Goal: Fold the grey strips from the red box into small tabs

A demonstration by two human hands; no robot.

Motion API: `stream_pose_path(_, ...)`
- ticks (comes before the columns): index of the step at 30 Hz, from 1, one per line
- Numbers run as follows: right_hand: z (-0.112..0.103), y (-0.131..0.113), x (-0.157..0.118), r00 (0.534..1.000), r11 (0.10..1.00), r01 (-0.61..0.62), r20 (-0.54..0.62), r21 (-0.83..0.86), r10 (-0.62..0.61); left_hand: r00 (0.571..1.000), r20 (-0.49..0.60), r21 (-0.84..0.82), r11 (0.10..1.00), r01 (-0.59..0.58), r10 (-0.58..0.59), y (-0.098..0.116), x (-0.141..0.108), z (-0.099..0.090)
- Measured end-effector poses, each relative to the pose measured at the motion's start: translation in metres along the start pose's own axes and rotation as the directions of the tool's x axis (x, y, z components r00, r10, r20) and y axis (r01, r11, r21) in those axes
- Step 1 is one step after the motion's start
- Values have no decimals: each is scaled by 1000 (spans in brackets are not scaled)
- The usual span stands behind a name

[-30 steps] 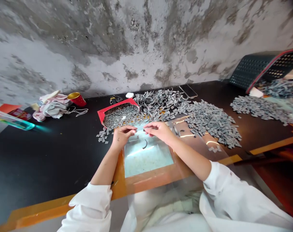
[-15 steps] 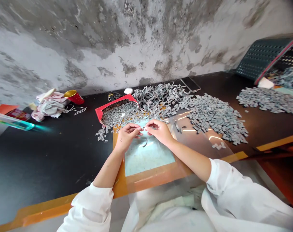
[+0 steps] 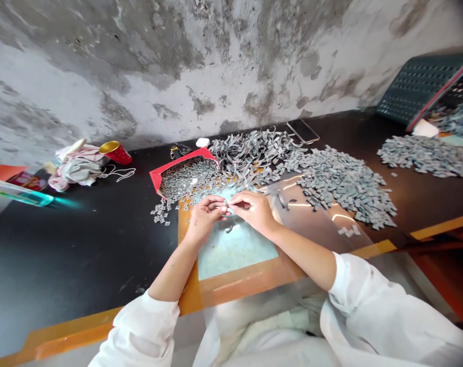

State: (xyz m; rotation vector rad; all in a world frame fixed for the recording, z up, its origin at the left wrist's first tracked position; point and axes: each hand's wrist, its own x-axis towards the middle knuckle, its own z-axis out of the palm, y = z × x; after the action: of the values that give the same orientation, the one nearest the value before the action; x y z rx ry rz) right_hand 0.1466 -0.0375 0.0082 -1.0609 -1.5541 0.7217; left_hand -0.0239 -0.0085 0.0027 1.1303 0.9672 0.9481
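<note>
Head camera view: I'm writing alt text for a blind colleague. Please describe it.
The left hand and right hand pinch something small over a pale orange-framed panel on a black table, beside heaps of grey cut pieces and a red-edged tray.

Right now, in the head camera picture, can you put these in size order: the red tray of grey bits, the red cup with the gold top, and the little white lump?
Largest to smallest as they look:
1. Red-edged cardboard tray
2. Red cup with a gold rim
3. Small white lump
</note>
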Motion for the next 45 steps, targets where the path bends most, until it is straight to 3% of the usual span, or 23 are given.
stream_pose_path(6, -1, 0, 1, 999, 997, 34, 1, -71, -34, 999, -30, 106, 994, -12, 15, -1, 0, -2)
stream_pose_path(17, -3, 1, 1, 991, 989, 130, 52, -71, -126, 999, -1, 87, 995, 38, -38, -1, 3, -9)
stream_pose_path(21, -6, 2, 3, 989, 981, 145, 24, -127, -143, 998, -51, 127, 991, 42, -35, -2, 4, -10)
stream_pose_path(28, -5, 0, 2, 989, 986, 115, -77, -124, -125, 998, -47, 75, 996, 43, -39, 0, 0, -3)
stream_pose_path(37, 1, 0, -5, 977, 961, 211, -3, -178, -215, 999, -36, 69, 998, 4, -1, 0, -2, -2)
stream_pose_path(45, -2, 0, -6, 970, 958, 225, -48, -179, -237, 1000, 0, 46, 999, 13, -13, -1, -4, 0)
